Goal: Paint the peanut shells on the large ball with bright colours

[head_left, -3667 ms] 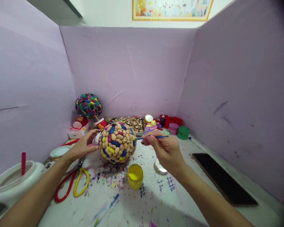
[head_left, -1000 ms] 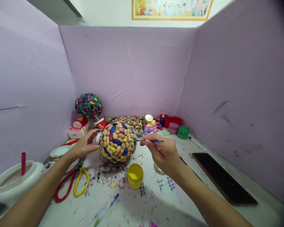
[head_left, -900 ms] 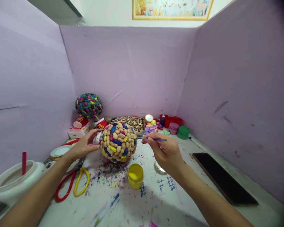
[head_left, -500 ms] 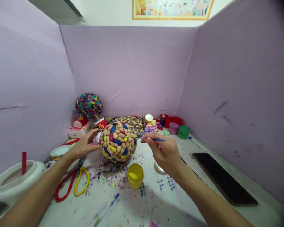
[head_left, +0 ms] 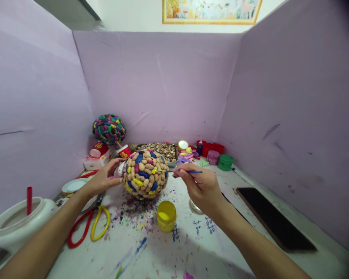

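A ball covered in peanuts [head_left: 147, 182] sits in the middle of the table, some peanuts painted blue, yellow and magenta and the others bare. My left hand [head_left: 106, 179] is closed around a whitish, partly hidden end piece [head_left: 120, 170] on the ball's left side. Pinched in my right hand [head_left: 200, 186] is a thin blue paintbrush [head_left: 189, 171], its tip touching a partly yellow peanut on the ball's right front. Below the ball stands an uncapped jar of yellow paint [head_left: 166, 217].
Scissors [head_left: 88, 226], a white pot [head_left: 23, 224] and a pale lid [head_left: 75, 186] lie left. A finished-looking coloured ball [head_left: 109, 129] and a peanut tray [head_left: 171, 153] are behind. Paint tubs [head_left: 225, 162] stand back right; a black phone [head_left: 275, 219] lies right. Purple panels [head_left: 163, 85] enclose the table.
The brush has shifted slightly, with its tip now further left on the ball's front. My left hand and the ball have stayed in place.
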### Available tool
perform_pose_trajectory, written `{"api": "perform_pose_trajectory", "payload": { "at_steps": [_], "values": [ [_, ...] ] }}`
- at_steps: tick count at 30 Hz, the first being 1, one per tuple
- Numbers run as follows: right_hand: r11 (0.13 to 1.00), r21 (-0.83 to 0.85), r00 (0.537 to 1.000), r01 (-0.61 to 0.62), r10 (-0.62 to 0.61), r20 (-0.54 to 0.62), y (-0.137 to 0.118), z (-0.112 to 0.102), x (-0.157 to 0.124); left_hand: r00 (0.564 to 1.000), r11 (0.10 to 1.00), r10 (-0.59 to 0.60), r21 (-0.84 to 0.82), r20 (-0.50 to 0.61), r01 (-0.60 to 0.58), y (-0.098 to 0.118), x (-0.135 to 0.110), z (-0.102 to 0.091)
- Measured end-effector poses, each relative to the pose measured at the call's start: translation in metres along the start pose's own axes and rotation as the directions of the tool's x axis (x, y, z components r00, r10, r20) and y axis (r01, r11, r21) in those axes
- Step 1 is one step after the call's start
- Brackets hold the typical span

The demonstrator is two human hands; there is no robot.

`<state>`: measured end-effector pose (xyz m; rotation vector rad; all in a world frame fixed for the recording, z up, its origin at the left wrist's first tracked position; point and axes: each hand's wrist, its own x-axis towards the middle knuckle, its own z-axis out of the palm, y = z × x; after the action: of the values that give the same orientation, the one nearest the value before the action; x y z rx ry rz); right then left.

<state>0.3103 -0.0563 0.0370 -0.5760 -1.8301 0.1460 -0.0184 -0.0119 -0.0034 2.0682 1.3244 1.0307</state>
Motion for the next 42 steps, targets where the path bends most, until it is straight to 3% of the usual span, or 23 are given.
{"api": "perform_pose_trajectory", "payload": {
  "at_steps": [7, 19, 28, 42],
  "values": [
    [1.0, 0.004, 0.999, -0.018, 0.018, -0.035, 0.0018, 0.0009, -0.0007, 1.0, 0.999, 0.016, 0.036, -0.012, -0.016, -0.0023, 0.0002, -0.0005],
    [0.999, 0.035, 0.999, -0.035, 0.035, 0.014, -0.0024, 0.0015, -0.0005, 1.0, 0.999, -0.016, 0.037, -0.022, 0.017, 0.0041, 0.0006, 0.0017],
    [0.997, 0.019, 0.995, -0.081, 0.082, -0.054, 0.0042, 0.0036, -0.0021, 1.0, 1.0, 0.003, 0.016, -0.011, -0.003, -0.0016, 0.0009, 0.0007],
    [0.998, 0.043, 0.998, -0.055, 0.056, -0.026, 0.0018, 0.0031, -0.0024, 0.999, 0.999, -0.034, -0.025, -0.014, 0.034, 0.0028, 0.0007, 0.0016]
  ]
}}
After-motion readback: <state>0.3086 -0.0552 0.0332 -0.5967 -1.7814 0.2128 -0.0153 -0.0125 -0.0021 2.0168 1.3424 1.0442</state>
